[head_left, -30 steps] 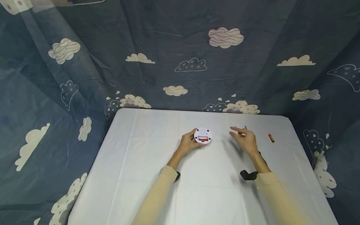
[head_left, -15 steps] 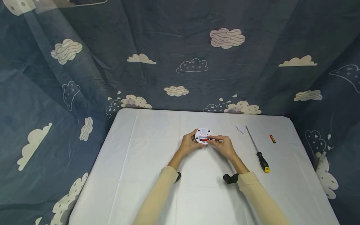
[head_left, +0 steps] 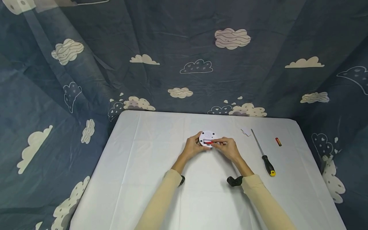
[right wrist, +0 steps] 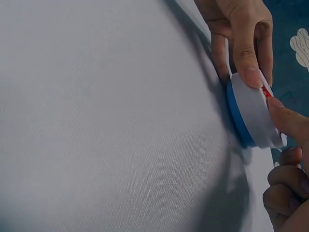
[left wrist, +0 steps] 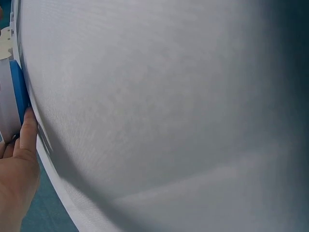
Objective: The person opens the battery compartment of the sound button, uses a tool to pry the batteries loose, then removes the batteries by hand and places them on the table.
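Note:
In the head view my left hand [head_left: 192, 147] grips the rim of a round white device [head_left: 207, 135], its speaker holes and battery compartment facing up. A red battery [head_left: 208, 142] lies in that compartment. My right hand [head_left: 228, 148] pinches at the battery's right end with thumb and index finger. The right wrist view shows the device [right wrist: 253, 111] edge-on with a blue base, between the left hand's fingers and the right thumb. At the left edge of the left wrist view, fingers hold the blue base [left wrist: 19, 92]. The right hand's fingertips cover part of the compartment.
To the right, a screwdriver [head_left: 268, 165] with a black and yellow handle lies on the white-covered table [head_left: 149, 159]. Near its tip is a small white piece [head_left: 245, 132]. A second red battery [head_left: 278, 141] lies farther right. Dark cloud-print fabric [head_left: 161, 41] hangs behind.
My right hand has moved left from over the screwdriver and small white piece to the battery compartment, uncovering both. The left hand and device have stayed nearly in place.

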### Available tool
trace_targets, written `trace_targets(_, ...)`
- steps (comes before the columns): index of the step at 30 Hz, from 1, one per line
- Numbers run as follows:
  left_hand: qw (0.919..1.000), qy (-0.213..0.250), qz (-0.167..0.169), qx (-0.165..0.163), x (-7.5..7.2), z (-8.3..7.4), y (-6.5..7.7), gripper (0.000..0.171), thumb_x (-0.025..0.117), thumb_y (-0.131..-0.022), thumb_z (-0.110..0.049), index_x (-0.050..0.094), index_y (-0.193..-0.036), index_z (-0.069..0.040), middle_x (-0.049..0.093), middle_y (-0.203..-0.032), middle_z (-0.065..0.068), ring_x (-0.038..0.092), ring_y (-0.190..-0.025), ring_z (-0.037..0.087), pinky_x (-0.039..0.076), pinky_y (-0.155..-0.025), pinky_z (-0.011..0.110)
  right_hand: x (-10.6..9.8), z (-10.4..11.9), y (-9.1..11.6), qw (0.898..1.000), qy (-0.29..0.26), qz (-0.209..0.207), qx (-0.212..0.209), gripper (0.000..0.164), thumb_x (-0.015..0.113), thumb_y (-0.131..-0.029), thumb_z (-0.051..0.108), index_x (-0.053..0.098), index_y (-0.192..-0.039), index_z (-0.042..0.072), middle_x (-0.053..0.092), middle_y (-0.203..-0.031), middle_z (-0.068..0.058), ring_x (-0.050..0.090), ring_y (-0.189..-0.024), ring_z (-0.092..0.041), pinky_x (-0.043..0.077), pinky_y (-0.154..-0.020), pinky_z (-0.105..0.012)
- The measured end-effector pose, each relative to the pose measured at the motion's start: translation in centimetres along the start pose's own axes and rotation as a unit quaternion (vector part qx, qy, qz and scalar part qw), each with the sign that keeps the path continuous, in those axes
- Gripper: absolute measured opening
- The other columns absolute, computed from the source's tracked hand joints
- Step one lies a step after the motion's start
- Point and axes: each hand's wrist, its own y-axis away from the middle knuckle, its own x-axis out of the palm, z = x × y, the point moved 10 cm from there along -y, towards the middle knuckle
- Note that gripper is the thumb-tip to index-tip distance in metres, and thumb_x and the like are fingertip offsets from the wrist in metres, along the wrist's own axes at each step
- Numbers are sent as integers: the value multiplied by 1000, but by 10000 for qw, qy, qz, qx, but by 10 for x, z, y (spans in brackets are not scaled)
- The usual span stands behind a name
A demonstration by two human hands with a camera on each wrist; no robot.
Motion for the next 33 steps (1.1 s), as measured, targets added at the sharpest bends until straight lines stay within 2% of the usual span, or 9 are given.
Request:
trace_targets(7, 10000, -26, 6, 29, 0, -1, -2, 95, 90, -77, -2, 39, -156, 5, 49, -155, 23, 55, -140, 28, 58, -104, 24, -7, -1, 2, 9998, 29, -198, 69, 22, 86, -86, 17, 83, -103, 4, 61, -76, -9, 45, -73, -15, 34, -64, -20)
trace_targets(10, 10000, -85, -11, 45, 0, -2, -2, 94, 90, -77, -2, 39, -156, 5, 49, -155, 23, 54, -141, 28, 57, -104, 24, -16, -3, 3, 9993, 9, -355, 140, 23, 86, -86, 19, 83, -104, 5, 61, -72, -5, 42, -69, -13, 32, -60, -19)
trace_targets(15, 9999, -105, -21, -26, 0, -1, -2, 95, 90, -76, -1, 38, -156, 5, 49, -156, 23, 55, -141, 28, 57, -104, 21, -38, -8, 4, 9970, -122, -691, 336, 26, 86, -86, 24, 83, -106, 7, 38, -56, 7, 30, -53, -7, 21, -44, -19)
trace_targets(20, 9998, -100, -26, -197, 0, 1, 0, 98, 91, -75, -2, 37, -157, 2, 48, -156, 22, 54, -142, 27, 56, -105, 20, -73, -22, 4, 9911, 33, -1181, 613, 26, 86, -87, 25, 83, -106, 7, 41, -58, 6, 30, -52, -7, 21, -41, -20)
trace_targets(22, 9998, -72, -42, -202, 0, 0, 1, 99, 91, -75, -2, 37, -157, 2, 48, -157, 22, 53, -143, 28, 55, -107, 21, -92, -32, 6, 9860, 169, -1431, 840, 26, 86, -87, 25, 83, -107, 8, 52, -65, 0, 30, -57, -10, 20, -42, -21)
trace_targets(25, 9998, -42, -60, -170, 0, -1, 1, 98, 91, -75, -1, 37, -157, 4, 48, -157, 22, 51, -145, 28, 53, -110, 23, -123, -50, 10, 9748, 285, -1793, 1295, 29, 84, -89, 27, 82, -110, 7, 70, -91, -14, 37, -70, -15, 24, -48, -25)
trace_targets(27, 9999, -12, -62, -153, 0, -2, 1, 98, 91, -74, -1, 37, -157, 4, 48, -157, 22, 51, -144, 28, 53, -110, 23, -145, -63, 15, 9653, 369, -2061, 1561, 31, 82, -91, 29, 81, -112, 7, 74, -115, -16, 47, -84, -18, 32, -55, -28)
trace_targets(29, 9999, 9, -57, -135, 0, -1, 1, 98, 91, -74, -1, 38, -156, 4, 49, -156, 22, 53, -143, 28, 54, -109, 24, -165, -77, 21, 9562, 301, -2300, 1785, 32, 80, -93, 28, 79, -116, 6, 72, -128, -17, 57, -102, -23, 50, -73, -29)
trace_targets(33, 9999, 54, -61, -96, 1, 1, 0, 97, 92, -74, 0, 40, -156, 2, 52, -154, 21, 57, -140, 28, 57, -107, 25, -201, -102, 37, 9369, 275, -2724, 2176, 34, 80, -92, 26, 78, -119, 6, 74, -122, -9, 61, -108, -17, 56, -88, -30)
